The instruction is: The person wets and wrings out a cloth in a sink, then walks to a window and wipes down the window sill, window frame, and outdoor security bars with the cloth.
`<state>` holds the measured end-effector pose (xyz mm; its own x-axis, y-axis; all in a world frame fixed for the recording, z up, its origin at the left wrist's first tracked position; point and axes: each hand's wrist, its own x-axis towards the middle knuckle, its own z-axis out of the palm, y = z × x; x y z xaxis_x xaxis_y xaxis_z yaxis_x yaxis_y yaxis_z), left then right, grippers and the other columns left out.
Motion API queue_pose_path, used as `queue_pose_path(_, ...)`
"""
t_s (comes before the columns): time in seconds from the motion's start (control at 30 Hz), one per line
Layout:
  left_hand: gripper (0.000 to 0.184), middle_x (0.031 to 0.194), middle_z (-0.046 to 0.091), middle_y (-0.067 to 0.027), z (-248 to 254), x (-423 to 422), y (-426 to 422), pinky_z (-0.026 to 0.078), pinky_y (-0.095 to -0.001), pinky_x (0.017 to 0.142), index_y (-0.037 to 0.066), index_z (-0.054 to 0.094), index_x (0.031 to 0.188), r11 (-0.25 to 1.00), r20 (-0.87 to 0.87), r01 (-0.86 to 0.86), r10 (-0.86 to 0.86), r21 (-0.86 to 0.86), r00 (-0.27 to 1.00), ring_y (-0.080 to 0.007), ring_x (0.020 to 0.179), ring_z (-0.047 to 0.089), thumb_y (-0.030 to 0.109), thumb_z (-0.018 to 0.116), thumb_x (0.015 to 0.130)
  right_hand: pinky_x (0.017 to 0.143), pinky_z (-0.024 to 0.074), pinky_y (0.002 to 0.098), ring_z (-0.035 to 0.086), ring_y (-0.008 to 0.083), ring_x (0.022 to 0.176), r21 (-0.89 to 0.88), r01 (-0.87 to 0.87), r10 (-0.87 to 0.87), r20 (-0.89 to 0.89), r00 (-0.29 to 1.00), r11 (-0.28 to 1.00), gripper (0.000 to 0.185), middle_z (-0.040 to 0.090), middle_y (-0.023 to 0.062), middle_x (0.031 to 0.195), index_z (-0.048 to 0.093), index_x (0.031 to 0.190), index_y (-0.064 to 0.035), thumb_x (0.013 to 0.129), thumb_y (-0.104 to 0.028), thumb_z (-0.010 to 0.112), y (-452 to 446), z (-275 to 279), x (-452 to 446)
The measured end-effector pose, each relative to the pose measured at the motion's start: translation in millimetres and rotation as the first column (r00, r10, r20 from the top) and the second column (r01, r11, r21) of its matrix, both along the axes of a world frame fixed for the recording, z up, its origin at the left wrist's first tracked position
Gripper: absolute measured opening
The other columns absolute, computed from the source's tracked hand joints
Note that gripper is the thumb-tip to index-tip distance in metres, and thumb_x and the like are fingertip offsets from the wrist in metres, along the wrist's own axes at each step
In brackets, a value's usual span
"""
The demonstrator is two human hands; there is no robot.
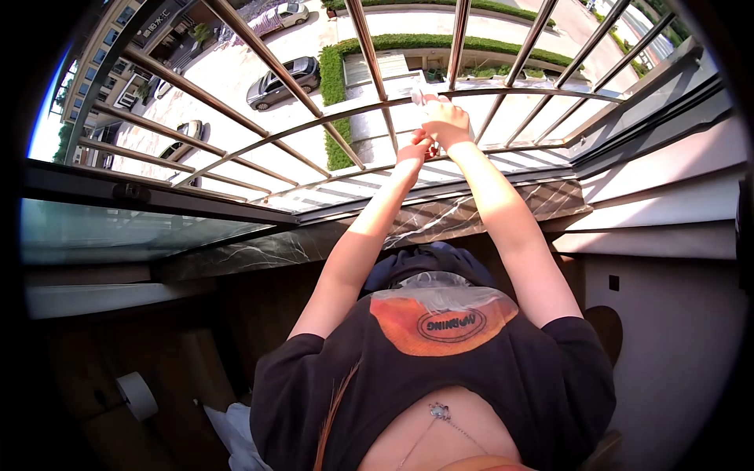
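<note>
Both arms reach out through the window opening to the metal window bars. My right hand (446, 122) is closed in front of the curved horizontal rail (377, 105). A small whitish, translucent thing (417, 96) shows at its fingertips; its kind is unclear. Just below and to the left, my left hand (416, 149) has its fingers bent together, close to the right wrist. Something small and dark reddish (432, 149) appears between the hands, too small to name. Sunlight washes out the fingers, so what the left hand holds, if anything, is hidden.
Upright metal bars (460, 39) fence the opening. Below the hands lies a dark marble sill (440, 220). A glass window pane (118, 228) stands at left, a toilet roll (137, 395) at lower left. Outside, parked cars (284, 83) and hedges (334, 86) lie far below.
</note>
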<state>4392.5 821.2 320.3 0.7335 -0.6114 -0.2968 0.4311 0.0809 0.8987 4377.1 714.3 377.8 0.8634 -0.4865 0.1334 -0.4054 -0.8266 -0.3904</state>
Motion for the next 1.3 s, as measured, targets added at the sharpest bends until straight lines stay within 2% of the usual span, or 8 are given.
queue_pose_path(0.13, 0.016, 0.089, 0.06, -0.0063, 3.4, -16.7, -35.9, 0.049, -0.0258, 0.068, -0.001, 0.055, 0.1, 0.992, -0.008, 0.126, -0.126, 0.013, 0.992, -0.0136, 0.073, 0.058, 0.009, 0.047, 0.089, 0.08, 0.0468, 0.0434, 0.06, 0.0311, 0.091, -0.013, 0.041, -0.042, -0.038, 0.998, 0.999, 0.036, 0.061, 0.0126, 0.096, 0.055, 0.111, -0.0162, 0.077, -0.029, 0.053, -30.9, 3.2, -19.7)
queue_pose_path(0.37, 0.018, 0.082, 0.06, -0.0052, -11.6, -9.4, -19.6, 0.048, -0.024, 0.063, 0.0, 0.057, 0.1, 0.998, -0.056, 0.005, -0.009, -0.063, 0.998, -0.0118, 0.067, 0.055, 0.008, 0.045, 0.09, 0.079, 0.0473, 0.0421, 0.061, 0.0335, 0.087, 0.025, 0.053, -0.054, 0.033, 0.998, 0.998, 0.035, 0.063, 0.0158, 0.093, 0.055, 0.111, -0.0132, 0.08, -0.027, 0.047, -20.0, -9.7, -6.6)
queue_pose_path(0.57, 0.022, 0.08, 0.058, -0.0038, -17.7, -7.6, 9.1, 0.047, -0.0236, 0.061, -0.001, 0.056, 0.107, 0.95, -0.157, -0.304, 0.289, -0.078, 0.944, -0.0104, 0.066, 0.054, 0.006, 0.051, 0.086, 0.075, 0.0479, 0.043, 0.06, 0.0349, 0.086, 0.16, -0.088, 0.074, 0.093, 0.993, 0.983, 0.038, 0.063, 0.0171, 0.091, 0.053, 0.11, -0.012, 0.073, -0.022, 0.054, 19.3, 2.3, 13.0)
queue_pose_path(0.67, 0.027, 0.079, 0.06, -0.0056, -23.0, 2.7, 40.0, 0.049, -0.0236, 0.061, -0.002, 0.057, 0.108, 0.899, -0.123, -0.432, 0.422, -0.068, 0.898, -0.011, 0.064, 0.056, 0.01, 0.056, 0.084, 0.076, 0.0469, 0.0426, 0.06, 0.0342, 0.086, 0.191, -0.142, 0.133, 0.062, 0.989, 0.971, 0.055, 0.062, 0.0162, 0.096, 0.04, 0.129, -0.0198, 0.076, -0.025, 0.054, 47.5, 1.2, 27.4)
queue_pose_path(0.83, 0.024, 0.081, 0.061, -0.0058, -11.6, -3.6, 52.2, 0.05, -0.0254, 0.065, 0.0, 0.058, 0.105, 0.946, -0.065, -0.323, 0.32, -0.039, 0.945, -0.0118, 0.07, 0.058, 0.011, 0.055, 0.084, 0.076, 0.0471, 0.0409, 0.06, 0.0331, 0.087, 0.382, -0.15, 0.115, 0.114, 0.987, 0.912, 0.052, 0.062, 0.016, 0.099, 0.044, 0.127, -0.0209, 0.076, -0.026, 0.056, 44.9, -4.0, 16.0)
queue_pose_path(0.97, 0.01, 0.085, 0.054, -0.0037, -11.3, -17.9, 49.7, 0.05, -0.0312, 0.068, 0.006, 0.051, 0.093, 0.91, -0.058, -0.41, 0.406, -0.067, 0.912, -0.0112, 0.079, 0.053, 0.006, 0.045, 0.085, 0.072, 0.0489, 0.0401, 0.061, 0.0319, 0.084, 0.265, -0.245, 0.15, 0.333, 0.931, 0.932, 0.048, 0.061, 0.0096, 0.101, 0.045, 0.119, -0.0211, 0.073, -0.026, 0.059, 59.1, -35.5, 0.3)
queue_pose_path(1.23, 0.017, 0.099, 0.054, -0.0052, 16.9, -4.4, 62.2, 0.049, -0.0284, 0.071, 0.006, 0.044, 0.104, 0.896, -0.003, -0.385, 0.394, -0.223, 0.919, -0.0118, 0.085, 0.056, 0.009, 0.046, 0.088, 0.074, 0.0497, 0.0407, 0.061, 0.0316, 0.087, 0.061, -0.233, 0.186, 0.427, 0.885, 0.97, 0.05, 0.06, 0.0116, 0.104, 0.046, 0.123, -0.0221, 0.074, -0.023, 0.058, 75.7, -20.3, 22.8)
queue_pose_path(1.3, 0.025, 0.104, 0.055, -0.0064, 22.9, 7.1, 63.5, 0.049, -0.0274, 0.072, 0.004, 0.044, 0.113, 0.921, 0.015, -0.327, 0.338, -0.21, 0.941, -0.0126, 0.089, 0.057, 0.007, 0.047, 0.088, 0.075, 0.0494, 0.0389, 0.061, 0.031, 0.087, 0.235, -0.214, 0.145, 0.277, 0.95, 0.948, 0.047, 0.062, 0.0109, 0.101, 0.047, 0.123, -0.0206, 0.076, -0.023, 0.055, 73.2, -4.0, 28.0)
